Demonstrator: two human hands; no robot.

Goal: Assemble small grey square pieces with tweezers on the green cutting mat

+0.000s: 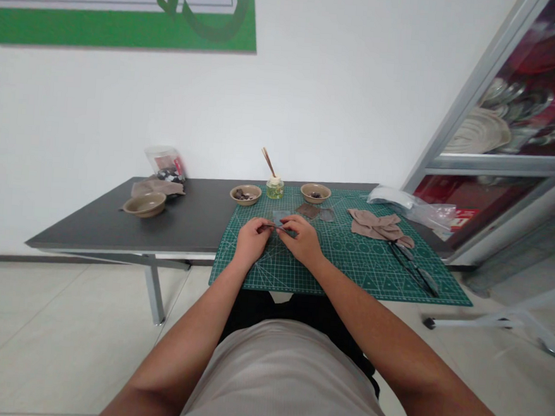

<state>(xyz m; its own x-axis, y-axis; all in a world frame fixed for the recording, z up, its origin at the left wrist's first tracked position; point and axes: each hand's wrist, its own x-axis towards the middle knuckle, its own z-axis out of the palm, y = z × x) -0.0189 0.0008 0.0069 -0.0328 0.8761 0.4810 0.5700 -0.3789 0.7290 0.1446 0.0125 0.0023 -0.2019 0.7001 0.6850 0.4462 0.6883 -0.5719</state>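
My left hand [252, 239] and my right hand [302, 239] meet over the green cutting mat [349, 273]. Between their fingertips is a small, thin dark piece [275, 226], pinched from both sides; its kind is too small to make out. Just behind the fingers a clear, bluish flat square [281, 216] lies on the mat. To the right of it are a flat brown square [308, 210] and a greyish see-through piece [327, 214]. Two tan bowls, a left bowl [245, 202] and a right bowl [315, 200], hold small dark pieces.
A reed diffuser [275, 189] stands between the bowls. On the right lie a brown cloth [376, 226], what looks like black glasses [413, 269] and a plastic bag [411, 204]. Another bowl [145, 207] and a clear container [164, 161] stand on the dark table [195, 224] at left.
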